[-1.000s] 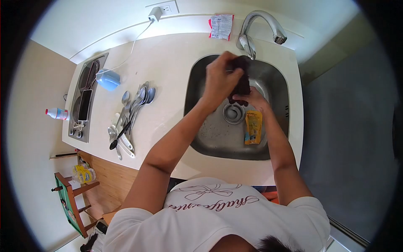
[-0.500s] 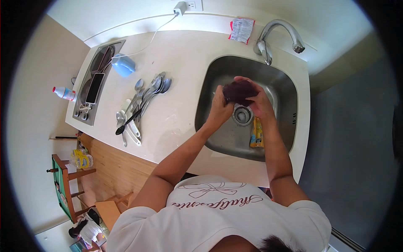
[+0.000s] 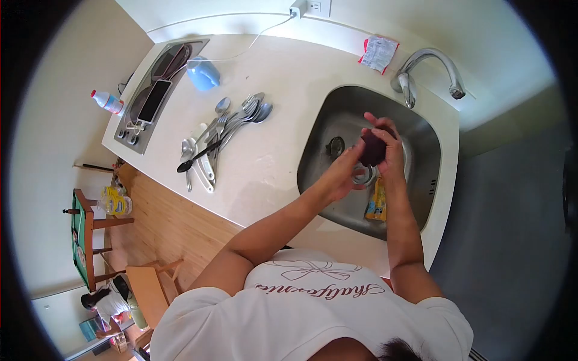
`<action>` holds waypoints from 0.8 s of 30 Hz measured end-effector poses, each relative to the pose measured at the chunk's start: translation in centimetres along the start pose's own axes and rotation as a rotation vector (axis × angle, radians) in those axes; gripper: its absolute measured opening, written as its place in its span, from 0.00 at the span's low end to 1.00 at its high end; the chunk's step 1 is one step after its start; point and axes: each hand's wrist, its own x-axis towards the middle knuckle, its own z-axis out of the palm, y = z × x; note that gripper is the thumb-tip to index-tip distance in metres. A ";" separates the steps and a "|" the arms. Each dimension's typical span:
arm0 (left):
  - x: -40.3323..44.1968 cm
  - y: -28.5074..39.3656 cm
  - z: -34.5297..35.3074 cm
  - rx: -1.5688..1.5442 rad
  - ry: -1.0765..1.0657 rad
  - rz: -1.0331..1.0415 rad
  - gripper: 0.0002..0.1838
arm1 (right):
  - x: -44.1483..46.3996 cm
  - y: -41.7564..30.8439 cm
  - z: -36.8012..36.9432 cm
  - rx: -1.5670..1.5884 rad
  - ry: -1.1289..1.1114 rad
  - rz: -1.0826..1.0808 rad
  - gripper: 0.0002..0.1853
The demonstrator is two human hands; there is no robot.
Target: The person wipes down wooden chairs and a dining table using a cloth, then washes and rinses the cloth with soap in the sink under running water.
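My right hand (image 3: 390, 151) is closed around a dark maroon object (image 3: 373, 148) over the steel sink (image 3: 325, 114). My left hand (image 3: 344, 173) is beside it, thumb side against the object's left edge and lower fingers spread apart. Under the hands, the round drain (image 3: 363, 175) is partly hidden. A small dark round piece (image 3: 335, 147) lies in the sink, left of the hands. Near my right wrist, a yellow packet (image 3: 377, 201) rests on the sink floor.
A curved faucet (image 3: 436, 54) stands behind the sink, near a red-and-white packet (image 3: 379, 53). Spoons and forks (image 3: 232, 123) are piled on the counter (image 3: 283, 66). Further left are a blue container (image 3: 203, 74), a phone (image 3: 154, 101) and a bottle (image 3: 107, 101). Another person (image 3: 111, 304) is at lower left.
The view has turned, shifting the counter and sink in the picture. My left fingers have spread beside the maroon object. The small dark round piece now shows in the sink.
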 end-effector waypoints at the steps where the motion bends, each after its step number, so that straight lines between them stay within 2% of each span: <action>1: 0.8 0.2 -0.5 -0.328 -0.044 -0.126 0.33 | -0.7 -0.1 1.8 -0.185 -0.042 -0.100 0.17; 2: 1.6 0.2 -0.8 -0.658 -0.093 -0.255 0.33 | -1.3 0.1 3.0 -0.373 -0.081 -0.201 0.16; 5: 3.7 -0.1 -2.2 -0.741 -0.160 -0.213 0.30 | -2.4 1.8 4.6 -0.498 -0.151 -0.255 0.15; 6: 4.3 0.3 -2.0 -0.799 -0.163 -0.215 0.28 | -2.5 2.3 4.6 -0.672 -0.088 -0.367 0.12; 7: 4.6 0.6 -1.7 -0.802 -0.163 -0.218 0.28 | -2.3 2.7 4.0 -0.674 -0.084 -0.365 0.12; 9: 4.9 0.8 -0.9 -0.788 0.059 -0.175 0.24 | -1.5 3.7 3.1 -0.696 0.046 -0.437 0.09; 13: 4.6 0.9 0.1 -0.799 0.169 -0.141 0.21 | -1.3 3.8 3.7 -0.752 0.106 -0.567 0.06; 15: 4.6 1.0 0.1 -0.839 0.042 -0.132 0.14 | -1.4 3.2 4.6 -0.395 0.028 -0.532 0.04; 16: 4.1 1.4 0.3 -0.840 0.043 -0.135 0.14 | -1.8 2.6 5.2 -0.396 0.030 -0.531 0.04; 18: 3.5 2.0 0.7 -0.793 -0.028 -0.246 0.16 | -2.6 1.8 6.1 -0.218 0.058 -0.371 0.03; 22: 6.5 -1.2 -1.5 -0.978 -0.108 -0.247 0.12 | -2.0 2.9 3.3 -0.251 0.091 -0.365 0.06; 24: 9.3 -4.3 -3.3 -1.276 -0.527 -0.004 0.09 | -1.3 3.5 2.2 -0.052 -0.023 -0.509 0.11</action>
